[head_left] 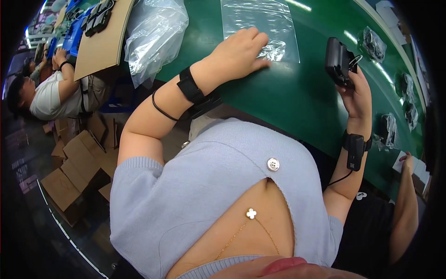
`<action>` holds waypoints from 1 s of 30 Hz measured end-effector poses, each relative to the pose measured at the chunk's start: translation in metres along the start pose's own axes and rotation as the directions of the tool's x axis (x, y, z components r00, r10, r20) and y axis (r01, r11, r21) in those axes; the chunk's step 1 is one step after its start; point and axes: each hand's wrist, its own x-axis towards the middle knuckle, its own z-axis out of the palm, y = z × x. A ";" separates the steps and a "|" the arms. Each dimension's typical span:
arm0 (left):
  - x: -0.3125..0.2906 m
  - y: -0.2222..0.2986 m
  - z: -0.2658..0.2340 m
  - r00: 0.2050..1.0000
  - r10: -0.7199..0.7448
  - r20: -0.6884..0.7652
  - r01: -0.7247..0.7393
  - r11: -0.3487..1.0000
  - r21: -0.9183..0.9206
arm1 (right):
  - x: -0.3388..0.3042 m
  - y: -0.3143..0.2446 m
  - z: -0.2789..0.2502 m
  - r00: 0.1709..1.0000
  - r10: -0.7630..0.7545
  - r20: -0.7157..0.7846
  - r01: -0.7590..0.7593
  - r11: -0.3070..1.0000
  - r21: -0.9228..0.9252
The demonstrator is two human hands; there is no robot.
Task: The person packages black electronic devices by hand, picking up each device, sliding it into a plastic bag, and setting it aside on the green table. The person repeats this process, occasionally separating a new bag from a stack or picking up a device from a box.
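My left hand (238, 55) rests over the near left part of a flat clear plastic bag (283, 28) on the green table. Its fingers bend down over the film, with the thumb apart from them. On the right, my right hand (358, 95) grips a black boxy device (337, 63) and holds it up above the tabletop. A looped cable (356, 60) shows beside the device, near my fingers. The exact kind of device cannot be made out.
A crumpled heap of clear plastic bags (155, 39) lies left on the green table (288, 102). Several bagged dark items, one bag (374, 44) among them, line the right side. Co-workers sit at both sides; one person's hand (407, 161) touches white boxes. Cardboard boxes (76, 162) stand lower left.
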 end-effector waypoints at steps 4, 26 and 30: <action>0.012 -0.006 -0.001 0.992 -0.008 0.122 0.020 0.995 -0.103 | -0.016 -0.006 0.027 0.997 0.064 0.053 -0.061 0.997 -0.051; 0.012 -0.014 0.000 0.818 -0.268 0.508 0.574 0.333 -0.749 | 0.004 0.050 0.096 0.974 0.202 0.099 -0.182 0.966 -0.184; 0.015 -0.026 -0.006 0.807 -0.379 0.453 0.393 -0.228 -0.891 | 0.005 0.042 0.085 0.984 0.179 -0.007 -0.177 0.965 -0.194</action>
